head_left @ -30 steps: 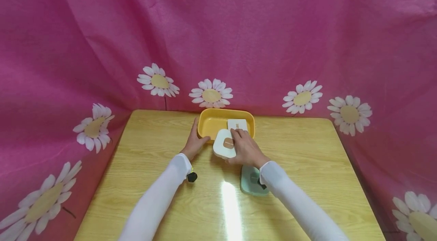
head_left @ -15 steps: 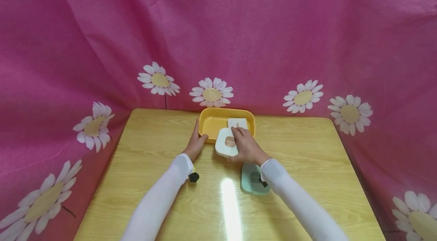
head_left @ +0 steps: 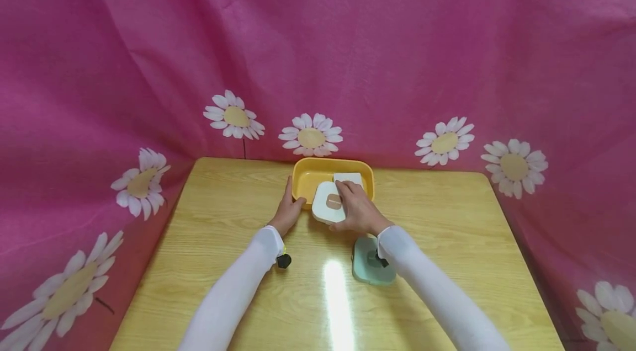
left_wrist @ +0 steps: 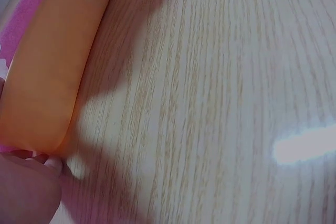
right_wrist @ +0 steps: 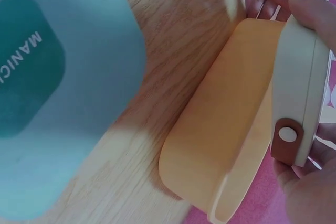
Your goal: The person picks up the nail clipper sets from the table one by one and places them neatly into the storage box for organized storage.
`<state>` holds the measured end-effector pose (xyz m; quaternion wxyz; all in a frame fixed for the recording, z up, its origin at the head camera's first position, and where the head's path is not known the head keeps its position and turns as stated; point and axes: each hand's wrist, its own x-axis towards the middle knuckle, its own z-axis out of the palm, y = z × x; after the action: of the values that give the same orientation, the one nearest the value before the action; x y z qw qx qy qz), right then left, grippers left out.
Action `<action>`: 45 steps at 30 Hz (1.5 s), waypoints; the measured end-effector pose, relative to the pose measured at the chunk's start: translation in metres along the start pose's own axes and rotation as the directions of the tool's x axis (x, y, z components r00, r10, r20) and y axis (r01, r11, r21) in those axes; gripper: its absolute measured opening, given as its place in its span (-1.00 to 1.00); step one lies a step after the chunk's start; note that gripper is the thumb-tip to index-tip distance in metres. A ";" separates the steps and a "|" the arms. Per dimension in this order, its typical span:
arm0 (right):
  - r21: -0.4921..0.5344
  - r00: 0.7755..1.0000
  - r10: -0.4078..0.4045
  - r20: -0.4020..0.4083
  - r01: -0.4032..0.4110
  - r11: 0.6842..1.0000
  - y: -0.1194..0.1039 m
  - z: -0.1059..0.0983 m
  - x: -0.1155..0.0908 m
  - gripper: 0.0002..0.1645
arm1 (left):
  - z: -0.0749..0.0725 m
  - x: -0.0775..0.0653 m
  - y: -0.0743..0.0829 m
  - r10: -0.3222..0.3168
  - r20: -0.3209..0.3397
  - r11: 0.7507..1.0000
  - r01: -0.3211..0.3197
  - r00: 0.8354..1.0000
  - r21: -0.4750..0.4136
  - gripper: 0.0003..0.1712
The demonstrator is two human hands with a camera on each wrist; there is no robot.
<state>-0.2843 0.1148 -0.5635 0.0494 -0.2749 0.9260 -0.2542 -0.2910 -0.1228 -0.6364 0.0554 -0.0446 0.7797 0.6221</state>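
My right hand point(head_left: 361, 210) grips a rounded white case point(head_left: 325, 203) with a brown label, thumb on one edge and fingers on the other. It is tilted and overlaps the near rim of a yellow bin point(head_left: 309, 179) at the table's back edge. A brown snap strap point(right_wrist: 287, 141) shows on the case's side in the right wrist view. My left hand point(head_left: 286, 213) touches the bin's left end, fingers straight along it and thumb at the near corner. Inside the bin, at its right end, lies a white square box point(head_left: 351, 177), partly hidden by my right hand.
A mint-green case point(head_left: 367, 271), its darker label lettered "MANIC…", lies on the wooden table point(head_left: 238, 196) under my right wrist. Behind the table hangs a pink cloth point(head_left: 318, 53) printed with daisies. Light glares off the table's middle.
The white case has moved slightly away from me and now overlaps more of the bin's near rim. My left hand stays at the bin's left end, its thumb near the corner.
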 end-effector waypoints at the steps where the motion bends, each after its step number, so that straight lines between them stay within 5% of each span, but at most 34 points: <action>1: 0.000 1.000 -0.001 0.002 0.001 1.000 -0.001 0.000 0.002 0.53 | 0.000 0.000 0.000 0.002 0.000 1.000 -0.002 1.000 0.000 0.00; 14: 0.016 1.000 0.023 0.003 -0.024 1.000 0.004 -0.001 0.022 0.52 | -0.006 -0.004 0.005 0.008 0.032 0.998 -0.006 0.999 -0.066 -0.16; 31: 0.129 0.996 0.084 0.029 -0.087 0.988 0.018 0.003 0.058 0.46 | -0.003 0.000 -0.007 0.031 0.017 0.988 -0.028 0.999 -0.155 -0.15; 45: 0.041 0.995 0.076 0.059 -0.078 0.996 0.024 0.002 0.079 0.50 | -0.004 -0.002 -0.006 0.022 0.018 0.992 -0.019 1.000 -0.125 -0.15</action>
<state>-0.3619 0.0890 -0.5736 0.0917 -0.2450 0.9283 -0.2641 -0.2884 -0.1284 -0.6408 0.0538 -0.0338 0.7391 0.6706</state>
